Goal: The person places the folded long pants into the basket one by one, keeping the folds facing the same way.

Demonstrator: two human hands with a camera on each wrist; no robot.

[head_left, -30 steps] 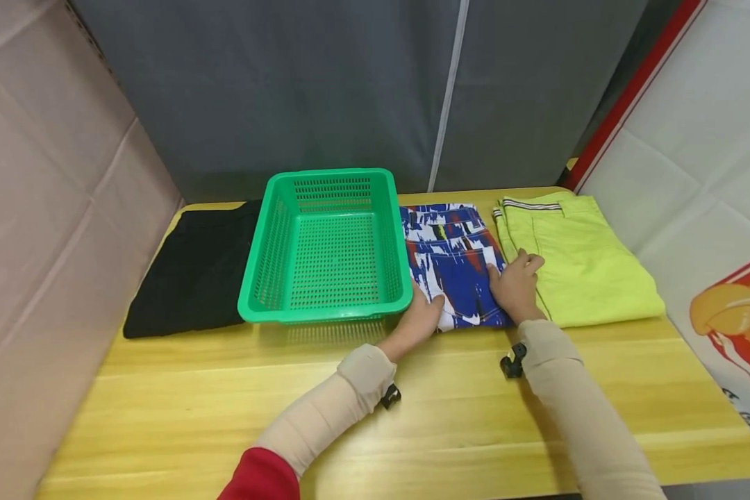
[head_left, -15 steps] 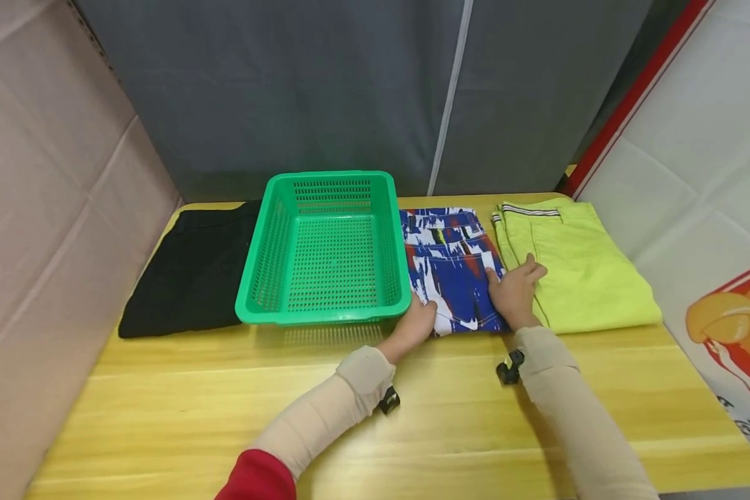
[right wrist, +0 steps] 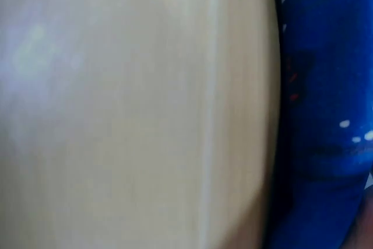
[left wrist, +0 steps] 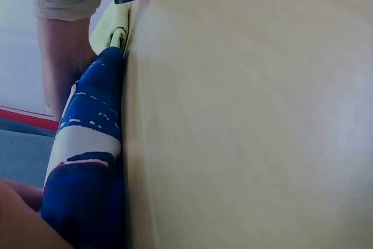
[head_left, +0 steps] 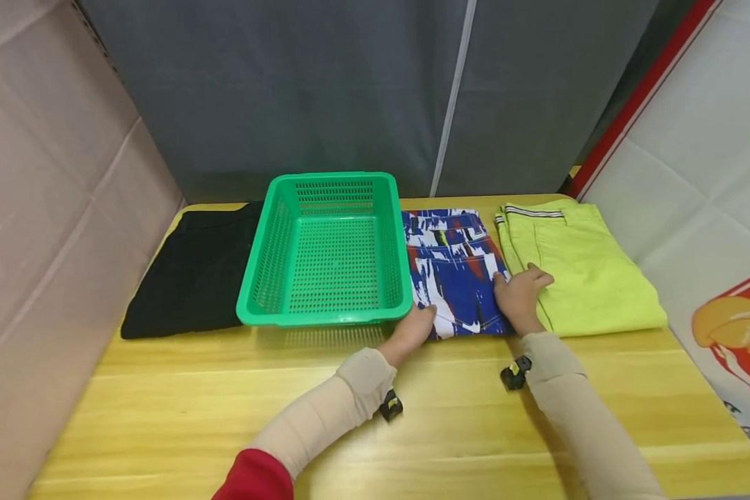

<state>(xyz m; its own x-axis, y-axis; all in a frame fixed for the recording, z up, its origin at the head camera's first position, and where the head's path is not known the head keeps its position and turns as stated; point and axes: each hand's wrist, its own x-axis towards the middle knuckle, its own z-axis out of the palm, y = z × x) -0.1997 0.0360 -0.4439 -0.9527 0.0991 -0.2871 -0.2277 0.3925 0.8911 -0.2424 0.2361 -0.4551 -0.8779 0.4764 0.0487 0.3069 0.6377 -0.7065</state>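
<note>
Folded pants (head_left: 453,278) in a blue, white and red print lie on the table, between the green basket and the folded yellow-green pants (head_left: 590,271). My left hand (head_left: 412,326) is at their near left corner, thumb along the edge; its other fingers are partly hidden beside the basket. At the right edge, my right hand (head_left: 520,298) touches the printed pants with its thumb, fingers spread toward the yellow-green pair. The left wrist view shows the near fold of the printed pants (left wrist: 87,138) from the side. In the right wrist view, blue cloth (right wrist: 332,74) fills the right side.
The green plastic basket (head_left: 334,318) stands left of the printed pants, its rim close to my left hand. A folded black garment (head_left: 194,271) lies farther left, partly behind the basket. The wooden table (head_left: 462,423) meets a grey curtain (head_left: 319,90) at the back.
Both hands have slid slightly toward the near edge of the printed pants. The head view has shifted a little; the garments and basket keep their places on the table.
</note>
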